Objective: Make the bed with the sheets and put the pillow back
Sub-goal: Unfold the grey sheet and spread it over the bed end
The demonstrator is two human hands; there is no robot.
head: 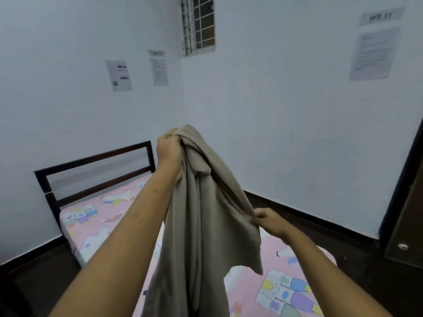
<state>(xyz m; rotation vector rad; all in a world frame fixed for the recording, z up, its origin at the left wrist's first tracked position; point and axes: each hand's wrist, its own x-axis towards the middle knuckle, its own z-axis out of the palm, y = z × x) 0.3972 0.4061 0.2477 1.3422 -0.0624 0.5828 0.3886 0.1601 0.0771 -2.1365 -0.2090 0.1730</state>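
Observation:
A beige sheet (pixel 201 216) hangs bunched in the air over the bed. My left hand (pixel 169 149) is raised and grips its gathered top. Lower and to the right, my right hand (pixel 267 219) pinches the sheet's right edge. Under the sheet lies the mattress (pixel 96 220), covered in a pink fitted sheet with cartoon prints. A dark metal headboard (pixel 93 161) stands at the far end against the wall. No pillow is in view.
White walls enclose the bed on the far and right sides, with papers (pixel 119 75) taped on them and a barred window (pixel 198 25) high up. Dark floor (pixel 343 239) runs along the right. A brown door (pixel 409 216) stands at the right edge.

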